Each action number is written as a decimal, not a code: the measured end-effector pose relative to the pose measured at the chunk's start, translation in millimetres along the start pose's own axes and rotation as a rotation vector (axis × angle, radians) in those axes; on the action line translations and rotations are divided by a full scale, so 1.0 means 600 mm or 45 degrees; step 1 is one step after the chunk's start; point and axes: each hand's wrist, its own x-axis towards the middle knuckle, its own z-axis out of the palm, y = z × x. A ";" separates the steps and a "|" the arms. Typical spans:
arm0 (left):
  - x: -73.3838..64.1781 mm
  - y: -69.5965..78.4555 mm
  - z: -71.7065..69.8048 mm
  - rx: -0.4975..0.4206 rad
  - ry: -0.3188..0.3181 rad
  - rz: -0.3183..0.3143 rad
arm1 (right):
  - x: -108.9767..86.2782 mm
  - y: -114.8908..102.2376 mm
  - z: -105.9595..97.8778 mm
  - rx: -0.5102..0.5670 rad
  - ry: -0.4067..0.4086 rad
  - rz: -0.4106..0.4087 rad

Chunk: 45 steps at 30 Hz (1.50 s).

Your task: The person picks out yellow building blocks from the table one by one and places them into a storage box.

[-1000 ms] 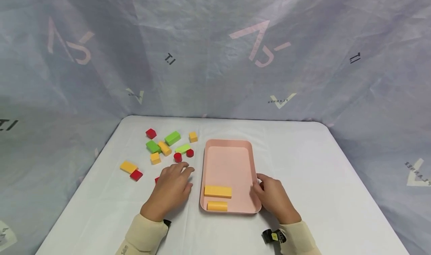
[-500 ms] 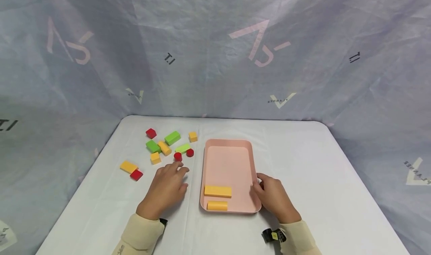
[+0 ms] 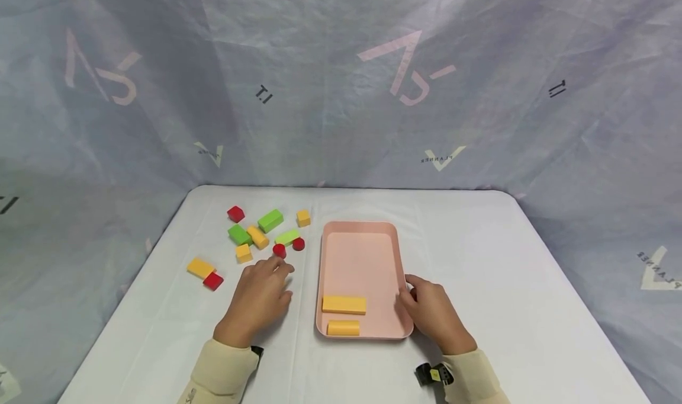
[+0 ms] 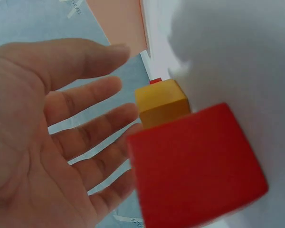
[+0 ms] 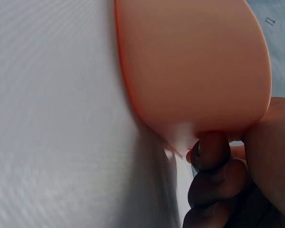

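Observation:
My left hand hovers over the table, palm down, fingers loosely extended and holding nothing. Its fingertips overlap a small red cylinder in the head view. From the left wrist, the palm faces a large-looking red block and a yellow block behind it. A shallow pink tray stands right of that hand, with a flat yellow block and a yellow half-round block at its near end. My right hand pinches the tray's right wall, thumb over the rim and fingers curled outside.
Several green, yellow and red blocks lie scattered at the table's left, among them a green block, a yellow cube and a red cube. A flat yellow block touches a red one. Grey cloth hangs behind.
My left hand has shifted a little left, covering a red block that partly showed beside it before. The right hand keeps its grip and the tray stays put.

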 end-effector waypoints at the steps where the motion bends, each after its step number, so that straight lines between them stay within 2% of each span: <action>1: 0.000 -0.001 0.001 0.003 -0.003 -0.002 | 0.000 -0.001 -0.001 0.006 -0.002 0.002; 13: -0.002 -0.006 0.007 0.029 -0.091 -0.054 | -0.001 0.001 0.000 0.015 -0.005 -0.006; 21: -0.002 -0.012 0.014 0.042 -0.083 -0.041 | -0.002 0.001 0.002 0.001 -0.007 0.001; 31: -0.002 -0.013 0.018 0.045 -0.144 -0.085 | -0.001 0.001 0.001 -0.004 -0.004 0.008; 45: -0.002 -0.019 0.019 0.081 -0.145 -0.064 | 0.000 0.003 0.002 -0.006 0.003 -0.010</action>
